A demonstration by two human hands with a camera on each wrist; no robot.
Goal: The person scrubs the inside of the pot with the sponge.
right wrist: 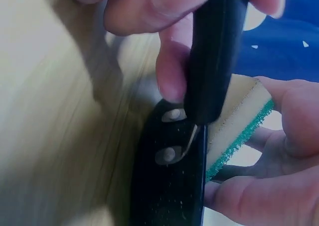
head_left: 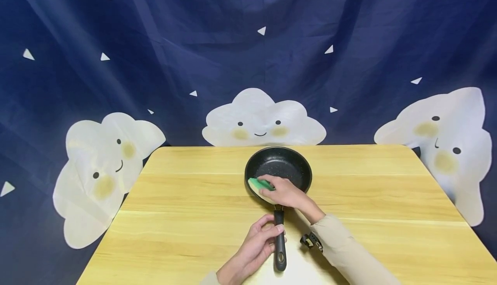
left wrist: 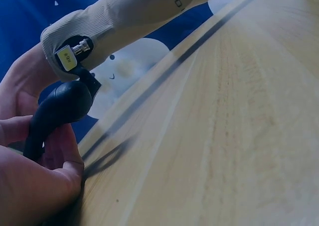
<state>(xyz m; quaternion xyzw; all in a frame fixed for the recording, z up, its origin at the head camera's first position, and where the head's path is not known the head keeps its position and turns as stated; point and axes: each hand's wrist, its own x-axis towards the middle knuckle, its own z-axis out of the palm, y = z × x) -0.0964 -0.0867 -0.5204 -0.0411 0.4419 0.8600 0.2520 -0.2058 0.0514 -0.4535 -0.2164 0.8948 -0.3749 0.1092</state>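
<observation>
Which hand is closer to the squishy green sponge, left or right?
Right. The right hand holds the sponge at the pan; the left hand is apart from it, gripping the handle nearer the person.

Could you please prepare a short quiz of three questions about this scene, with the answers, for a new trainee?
1. Multiple choice: what does the right hand hold?
(a) a spatula
(b) a sponge
(c) a lid
2. True or false: the left hand grips the pan by its handle.
3. Short answer: which two colours does the sponge show?

Key:
1. b
2. True
3. Green and pale yellow
</observation>
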